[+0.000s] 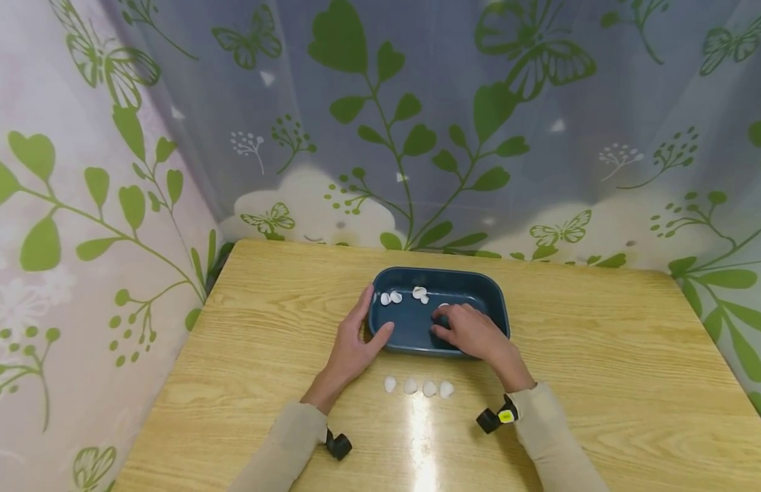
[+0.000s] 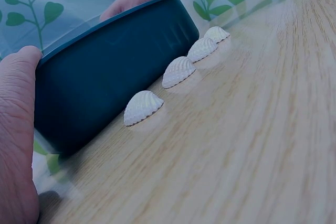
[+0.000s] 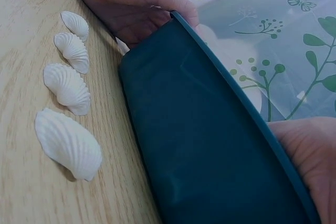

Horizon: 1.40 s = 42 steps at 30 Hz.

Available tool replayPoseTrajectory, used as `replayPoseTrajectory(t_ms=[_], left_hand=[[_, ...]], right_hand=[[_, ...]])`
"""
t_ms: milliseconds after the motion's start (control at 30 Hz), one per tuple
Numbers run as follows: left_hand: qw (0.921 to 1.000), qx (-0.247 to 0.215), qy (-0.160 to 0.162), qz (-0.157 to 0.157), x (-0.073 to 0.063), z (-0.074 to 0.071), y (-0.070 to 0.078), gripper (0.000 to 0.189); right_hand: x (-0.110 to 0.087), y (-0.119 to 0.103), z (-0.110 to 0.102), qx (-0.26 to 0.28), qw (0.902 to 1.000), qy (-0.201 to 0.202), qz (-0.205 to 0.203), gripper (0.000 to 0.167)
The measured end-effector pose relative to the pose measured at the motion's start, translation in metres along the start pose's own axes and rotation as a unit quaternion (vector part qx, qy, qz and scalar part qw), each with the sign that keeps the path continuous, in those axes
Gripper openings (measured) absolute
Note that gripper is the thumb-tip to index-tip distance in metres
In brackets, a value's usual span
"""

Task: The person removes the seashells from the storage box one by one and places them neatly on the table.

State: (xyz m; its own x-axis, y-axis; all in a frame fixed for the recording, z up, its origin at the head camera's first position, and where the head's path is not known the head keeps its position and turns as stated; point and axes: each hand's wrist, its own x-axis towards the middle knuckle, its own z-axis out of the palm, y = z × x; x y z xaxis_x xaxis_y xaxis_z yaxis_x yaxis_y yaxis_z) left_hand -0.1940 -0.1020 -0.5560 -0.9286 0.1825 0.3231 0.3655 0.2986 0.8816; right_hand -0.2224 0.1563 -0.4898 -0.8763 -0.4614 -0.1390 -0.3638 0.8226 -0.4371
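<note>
A dark blue rectangular tub (image 1: 411, 335) stands on the table. My left hand (image 1: 349, 348) grips its left end, thumb at the near corner and fingers along the side; in the right wrist view that thumb lies on the rim. My right hand (image 1: 475, 333) reaches over the near rim into the right half, thumb and index finger apart. Just beyond its fingers peeks a white shell (image 1: 444, 306), mostly hidden. Further left inside lie a pair of shells (image 1: 396, 297) and another small cluster of shells (image 1: 420, 292). Whatever lies under my right palm is hidden.
Several ribbed white seashells (image 3: 67, 88) lie in a row on the wooden table (image 1: 245, 383), in front of the tub's near side. A patterned curtain (image 1: 429, 137) hangs behind the table's back edge, and another curtain (image 1: 78, 225) hangs at the left.
</note>
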Motion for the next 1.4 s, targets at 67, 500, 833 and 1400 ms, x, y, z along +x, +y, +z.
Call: replayPoseTrajectory(t_ms=[67, 500, 833, 1400], left_hand=[[1.0, 0.001, -0.001, -0.003, 0.0, 0.0, 0.0, 0.081], [0.9999, -0.003, -0.005, -0.01, -0.001, -0.003, 0.001, 0.082], [0.9999, 0.001, -0.007, -0.013, 0.001, -0.005, 0.003, 0.082], [0.9999, -0.005, -0.01, -0.006, 0.001, -0.002, 0.0, 0.081]], right_hand=[[0.0, 0.0, 0.0, 0.0, 1.0, 0.001, -0.001, 0.03], [0.002, -0.001, 0.0, 0.01, 0.9999, -0.001, -0.006, 0.029], [0.006, 0.0, -0.004, 0.014, 0.999, -0.004, -0.041, 0.03], [0.045, -0.016, -0.006, 0.008, 0.9943, 0.004, -0.106, 0.051]])
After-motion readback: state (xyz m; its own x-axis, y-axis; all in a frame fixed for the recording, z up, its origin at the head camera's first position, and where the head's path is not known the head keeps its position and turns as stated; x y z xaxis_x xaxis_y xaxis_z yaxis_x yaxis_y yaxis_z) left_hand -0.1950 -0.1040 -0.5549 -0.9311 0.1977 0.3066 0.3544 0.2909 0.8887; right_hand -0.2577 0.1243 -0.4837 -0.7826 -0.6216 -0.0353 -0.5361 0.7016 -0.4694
